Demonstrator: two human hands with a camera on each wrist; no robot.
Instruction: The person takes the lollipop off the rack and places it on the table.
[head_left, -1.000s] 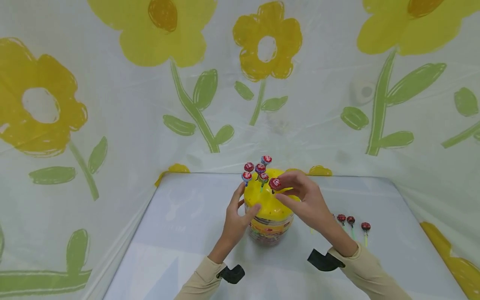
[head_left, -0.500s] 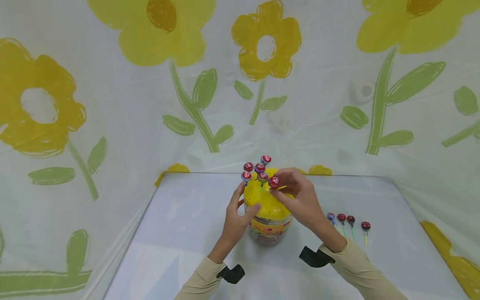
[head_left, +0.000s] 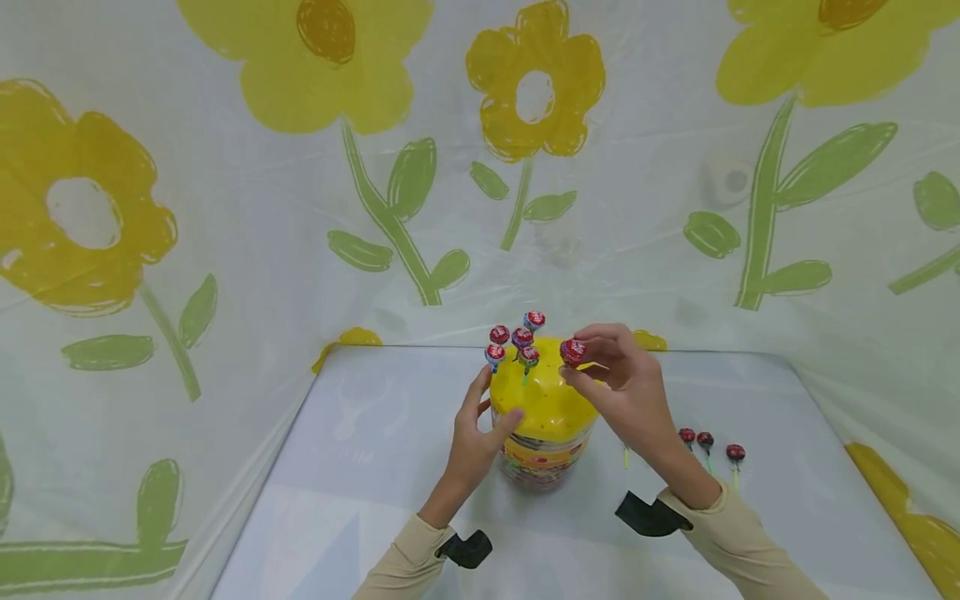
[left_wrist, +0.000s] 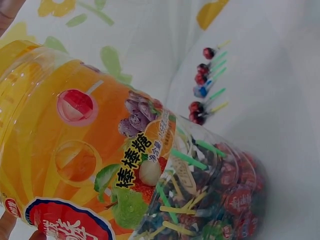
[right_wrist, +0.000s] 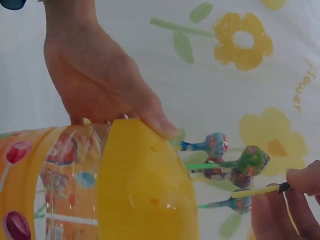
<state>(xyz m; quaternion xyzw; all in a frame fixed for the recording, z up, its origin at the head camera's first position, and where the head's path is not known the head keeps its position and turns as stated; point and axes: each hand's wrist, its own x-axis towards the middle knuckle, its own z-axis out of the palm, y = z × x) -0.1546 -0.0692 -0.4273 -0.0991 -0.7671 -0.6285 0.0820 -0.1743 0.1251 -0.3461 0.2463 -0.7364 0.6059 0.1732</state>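
A clear plastic jar [left_wrist: 100,150] with a fruit-printed label and a domed yellow lid [head_left: 551,408] stands on the table, loose lollipops showing through its lower part. My left hand [head_left: 472,437] grips the lid's left side, thumb lying over the front. Several lollipops [head_left: 522,337] stand upright in holes at the lid's back left. Above the lid's right side, my right hand [head_left: 630,387] pinches a red-wrapped lollipop [head_left: 573,352] near its head. In the right wrist view its bare yellow stick [right_wrist: 255,191] points toward the lid, apart from it.
More lollipops [left_wrist: 202,80] lie in a row on the white table [head_left: 360,467], to the right of the jar. Some are partly behind my right forearm in the head view. Behind the table hangs a flower-printed curtain [head_left: 600,275].
My right hand first shifts left over the lid with the red lollipop, then back right and slightly up. My left hand keeps its grip on the lid.
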